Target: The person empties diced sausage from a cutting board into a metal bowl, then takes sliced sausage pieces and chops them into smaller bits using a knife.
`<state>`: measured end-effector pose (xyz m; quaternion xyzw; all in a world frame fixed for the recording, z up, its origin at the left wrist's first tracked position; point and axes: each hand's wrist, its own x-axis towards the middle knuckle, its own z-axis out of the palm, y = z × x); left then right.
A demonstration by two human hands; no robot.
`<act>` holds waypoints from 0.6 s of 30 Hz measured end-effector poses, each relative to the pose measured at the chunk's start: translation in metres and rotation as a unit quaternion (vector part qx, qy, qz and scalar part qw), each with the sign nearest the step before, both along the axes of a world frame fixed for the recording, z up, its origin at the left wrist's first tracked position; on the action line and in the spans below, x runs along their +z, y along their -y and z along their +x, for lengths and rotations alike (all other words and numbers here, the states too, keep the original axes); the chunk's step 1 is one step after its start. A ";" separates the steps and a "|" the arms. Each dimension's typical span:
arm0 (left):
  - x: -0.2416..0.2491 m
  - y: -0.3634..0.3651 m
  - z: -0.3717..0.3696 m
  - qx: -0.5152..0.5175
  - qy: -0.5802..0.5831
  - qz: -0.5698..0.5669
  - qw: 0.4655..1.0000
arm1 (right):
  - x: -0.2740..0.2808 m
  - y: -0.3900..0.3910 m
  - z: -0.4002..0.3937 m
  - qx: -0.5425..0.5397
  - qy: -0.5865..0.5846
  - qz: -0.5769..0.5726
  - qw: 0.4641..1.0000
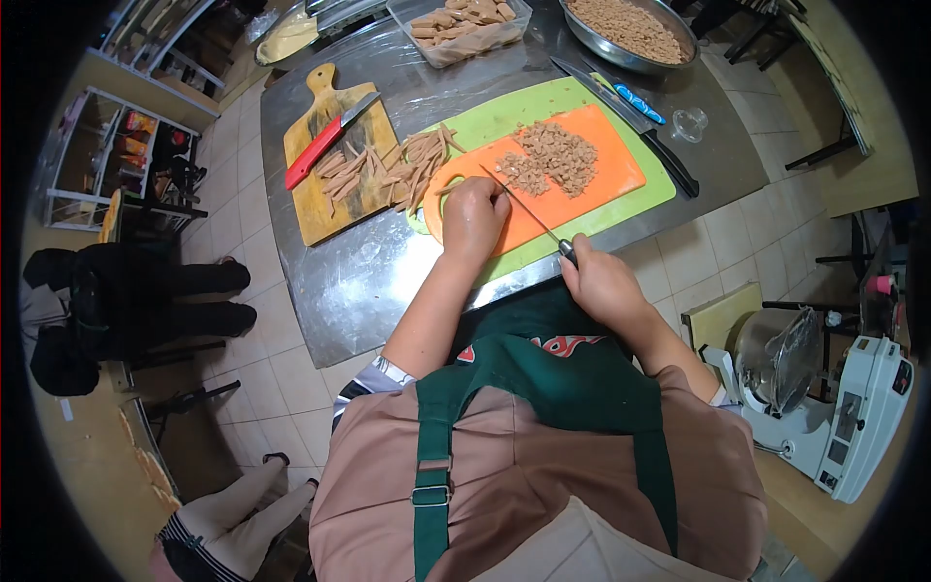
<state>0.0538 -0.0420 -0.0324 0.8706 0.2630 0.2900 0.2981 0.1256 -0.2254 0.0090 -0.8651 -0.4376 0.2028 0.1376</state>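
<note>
My left hand [473,215] is closed over some brown strips at the near left end of the orange cutting board [611,175]. My right hand [601,281] grips a knife [529,209] whose thin blade reaches up toward the left hand. A pile of small diced brown pieces [548,155] lies on the orange board. Uncut brown strips [422,160] lie just left of the board, spilling over a green mat [543,102] under it.
A wooden board [315,209] at the left carries more strips and a red-handled knife [325,141]. A long black-handled knife [640,126] lies right of the mat. A clear tub [465,24] and metal bowl [630,29] stand at the back. A mixer [824,398] sits at my right.
</note>
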 end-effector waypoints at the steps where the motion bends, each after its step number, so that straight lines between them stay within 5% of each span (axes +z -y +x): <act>1: 0.000 0.000 0.000 0.004 0.006 0.000 1.000 | 0.000 -0.002 0.001 0.002 -0.008 -0.007 1.000; 18: -0.006 -0.001 -0.002 0.000 0.042 0.010 0.999 | 0.000 0.004 -0.002 0.005 -0.009 0.017 1.000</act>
